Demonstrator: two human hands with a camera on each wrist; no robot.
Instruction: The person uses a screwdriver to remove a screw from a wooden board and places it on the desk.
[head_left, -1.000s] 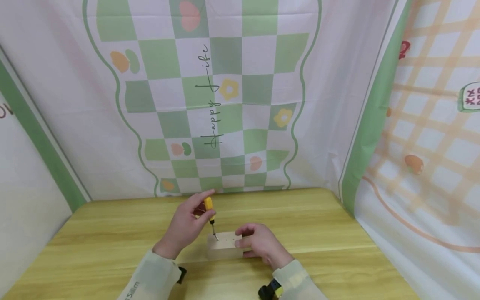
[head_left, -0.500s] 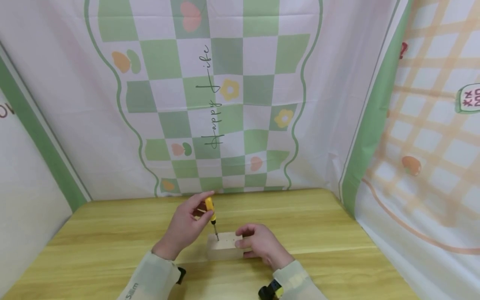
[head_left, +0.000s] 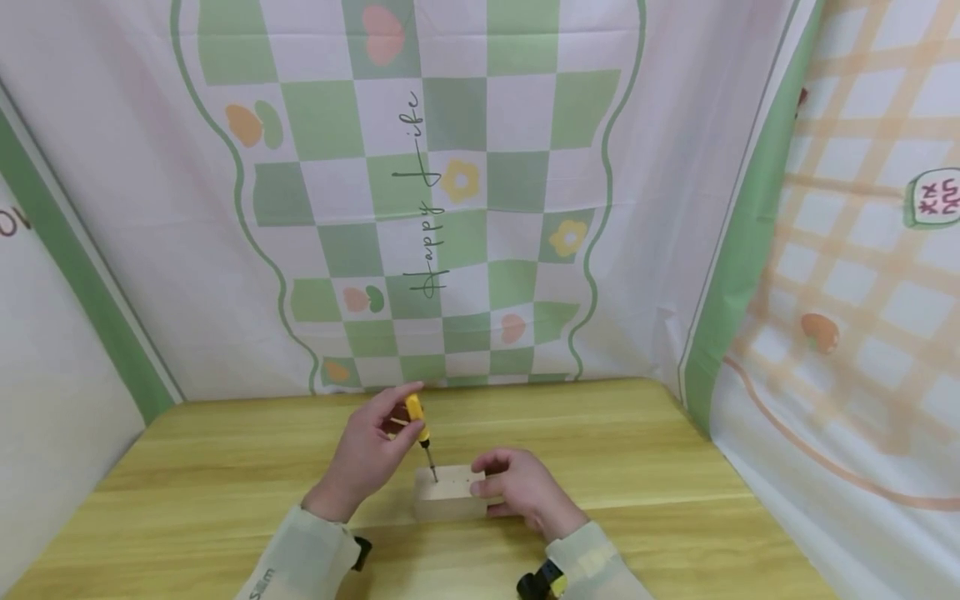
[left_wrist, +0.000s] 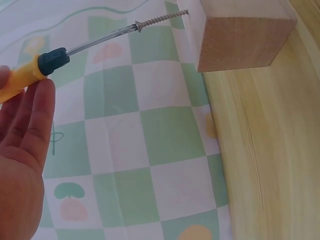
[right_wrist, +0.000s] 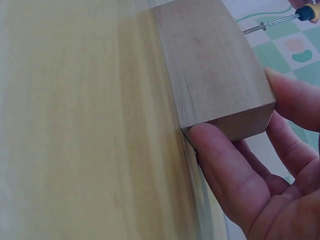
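My left hand (head_left: pixel 363 454) holds a yellow-handled screwdriver (left_wrist: pixel 27 75) with a black collar, its fingers and thumb round the handle. The shaft slants down to the head of a long threaded screw (left_wrist: pixel 162 19). This screw stands at the top face of a pale wooden block (head_left: pixel 450 507), near the block's left end, with most of its thread showing. The block lies on the table. My right hand (head_left: pixel 528 492) grips the block's right end, thumb and fingers on several sides, as the right wrist view (right_wrist: pixel 280 195) also shows. Small dark holes mark the block's top beside the right fingertips.
The wood-grain table (head_left: pixel 225 467) spreads around the block. A checked green and white curtain (head_left: pixel 450 250) hangs behind its far edge, with more cloth on both sides. Dark straps (head_left: pixel 538 579) are worn on both wrists.
The screwdriver handle has shifted slightly in my left hand's fingers, and that hand has drawn a little to the left. My right hand and the block stay in place.
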